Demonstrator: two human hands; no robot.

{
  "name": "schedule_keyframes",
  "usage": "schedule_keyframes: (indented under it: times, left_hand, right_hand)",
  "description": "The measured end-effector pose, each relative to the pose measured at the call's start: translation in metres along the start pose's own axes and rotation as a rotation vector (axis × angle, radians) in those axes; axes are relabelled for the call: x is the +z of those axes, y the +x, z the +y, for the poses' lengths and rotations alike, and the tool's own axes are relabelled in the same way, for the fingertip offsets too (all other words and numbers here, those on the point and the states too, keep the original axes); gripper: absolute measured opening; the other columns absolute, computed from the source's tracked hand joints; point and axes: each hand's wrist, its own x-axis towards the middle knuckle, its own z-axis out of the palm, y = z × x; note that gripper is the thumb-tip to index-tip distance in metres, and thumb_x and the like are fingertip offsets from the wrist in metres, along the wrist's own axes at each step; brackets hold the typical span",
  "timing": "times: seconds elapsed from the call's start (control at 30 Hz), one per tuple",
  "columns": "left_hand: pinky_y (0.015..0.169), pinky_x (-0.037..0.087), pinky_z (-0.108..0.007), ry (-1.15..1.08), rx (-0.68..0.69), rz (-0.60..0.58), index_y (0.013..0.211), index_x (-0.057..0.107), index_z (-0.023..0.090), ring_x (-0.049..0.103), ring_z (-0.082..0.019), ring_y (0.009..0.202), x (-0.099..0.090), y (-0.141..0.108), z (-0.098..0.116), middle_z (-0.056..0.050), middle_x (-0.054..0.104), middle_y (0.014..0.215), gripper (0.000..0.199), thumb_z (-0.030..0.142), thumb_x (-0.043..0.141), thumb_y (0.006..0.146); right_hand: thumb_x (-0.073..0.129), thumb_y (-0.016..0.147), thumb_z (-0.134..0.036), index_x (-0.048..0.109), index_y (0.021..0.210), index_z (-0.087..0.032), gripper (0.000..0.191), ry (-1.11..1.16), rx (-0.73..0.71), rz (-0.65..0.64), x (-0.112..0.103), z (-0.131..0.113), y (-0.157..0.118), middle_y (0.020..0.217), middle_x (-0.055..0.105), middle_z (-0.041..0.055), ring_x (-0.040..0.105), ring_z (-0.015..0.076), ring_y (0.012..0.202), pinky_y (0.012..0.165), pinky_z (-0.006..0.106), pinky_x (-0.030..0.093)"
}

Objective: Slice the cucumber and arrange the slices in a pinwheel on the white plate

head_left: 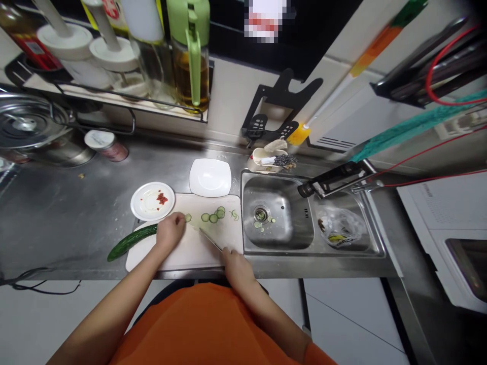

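A long green cucumber (131, 242) lies across the left part of the white cutting board (205, 251), its right end under my left hand (170, 232). That hand's fingers are bent together at the cucumber's end, beside a cut slice (187, 218). My right hand (238, 267) is closed round the handle of a knife (210, 239), whose blade points up and left over the board, apart from the cucumber. Several round slices (213, 218) and some thin green shreds (234, 215) lie on the board's right half.
A plate with red bits (137, 202) and an empty white dish (210, 177) stand behind the board. To the right is a double sink (294, 238) with scraps and a plastic bag (344, 225). A rack of bottles (152, 103) hangs above; a pot (64, 147) stands back left.
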Motion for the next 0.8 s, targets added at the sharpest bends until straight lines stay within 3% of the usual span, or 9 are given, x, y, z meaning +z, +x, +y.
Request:
schedule_keyframes:
  times: [0.23, 0.33, 0.4, 0.47, 0.53, 0.6, 0.7, 0.8]
  left_hand:
    - [0.064, 0.042, -0.031, 0.273, -0.008, 0.016, 0.104, 0.066, 0.02, 0.062, -0.023, 0.075, -0.011, 0.002, -0.001, -0.012, 0.068, 0.095, 0.032, 0.032, 0.041, 0.089]
    - [0.068, 0.044, -0.032, 0.235, 0.035, 0.055, 0.105, 0.066, 0.02, 0.062, -0.023, 0.081, -0.011, 0.0, 0.001, -0.012, 0.065, 0.103, 0.032, 0.032, 0.041, 0.09]
    - [0.076, 0.046, -0.032, 0.131, 0.16, 0.074, 0.105, 0.067, 0.02, 0.061, -0.022, 0.089, -0.011, -0.003, 0.005, -0.011, 0.065, 0.105, 0.031, 0.034, 0.044, 0.09]
    - [0.087, 0.045, -0.034, 0.002, 0.378, 0.004, 0.107, 0.067, 0.02, 0.059, -0.022, 0.098, -0.009, -0.009, 0.014, -0.01, 0.066, 0.107, 0.031, 0.037, 0.048, 0.09]
    - [0.094, 0.042, -0.038, -0.1, 0.615, -0.168, 0.113, 0.065, 0.022, 0.056, -0.023, 0.105, -0.006, -0.018, 0.026, -0.009, 0.067, 0.109, 0.034, 0.041, 0.052, 0.088]
    - [0.097, 0.04, -0.042, -0.134, 0.77, -0.343, 0.116, 0.064, 0.025, 0.054, -0.024, 0.109, 0.0, -0.027, 0.039, -0.009, 0.067, 0.111, 0.036, 0.042, 0.056, 0.086]
    - [0.098, 0.038, -0.044, -0.135, 0.835, -0.441, 0.113, 0.065, 0.028, 0.052, -0.025, 0.112, 0.01, -0.038, 0.05, -0.007, 0.067, 0.111, 0.031, 0.041, 0.055, 0.087]
    - [0.094, 0.039, -0.042, -0.15, 0.818, -0.443, 0.104, 0.07, 0.028, 0.054, -0.023, 0.106, 0.014, -0.044, 0.052, -0.007, 0.069, 0.103, 0.027, 0.04, 0.052, 0.089]
  right_hand:
    - [0.036, 0.091, -0.009, 0.054, 0.109, -0.017, 0.026, -0.023, -0.034, 0.101, 0.004, 0.013, 0.002, 0.108, 0.057, 0.0129, 0.063, 0.0202, 0.089, 0.07, 0.027, 0.047]
    - [0.038, 0.093, -0.014, 0.053, 0.109, -0.017, 0.022, -0.028, -0.047, 0.124, 0.003, 0.015, 0.004, 0.111, 0.054, 0.0125, 0.061, 0.0203, 0.091, 0.072, 0.027, 0.047]
    - [0.039, 0.094, -0.015, 0.052, 0.109, -0.017, 0.021, -0.033, -0.049, 0.141, 0.004, 0.016, 0.005, 0.112, 0.053, 0.012, 0.061, 0.0203, 0.092, 0.073, 0.027, 0.046]
    - [0.038, 0.094, -0.016, 0.052, 0.109, -0.017, 0.02, -0.034, -0.053, 0.159, 0.006, 0.018, 0.008, 0.112, 0.053, 0.0115, 0.06, 0.0204, 0.093, 0.074, 0.028, 0.046]
    - [0.037, 0.095, -0.015, 0.052, 0.109, -0.017, 0.021, -0.037, -0.061, 0.169, 0.007, 0.019, 0.009, 0.11, 0.053, 0.0117, 0.06, 0.0204, 0.093, 0.075, 0.028, 0.046]
    - [0.035, 0.095, -0.012, 0.052, 0.109, -0.017, 0.023, -0.048, -0.063, 0.172, 0.007, 0.019, 0.011, 0.11, 0.054, 0.0118, 0.06, 0.0201, 0.092, 0.075, 0.029, 0.046]
    - [0.032, 0.095, -0.009, 0.052, 0.11, -0.017, 0.026, -0.066, -0.07, 0.171, 0.006, 0.019, 0.011, 0.109, 0.054, 0.0116, 0.06, 0.0201, 0.092, 0.075, 0.029, 0.046]
    - [0.032, 0.095, -0.009, 0.052, 0.109, -0.017, 0.026, -0.071, -0.086, 0.171, 0.006, 0.02, 0.01, 0.108, 0.054, 0.0113, 0.06, 0.0202, 0.092, 0.075, 0.029, 0.046]
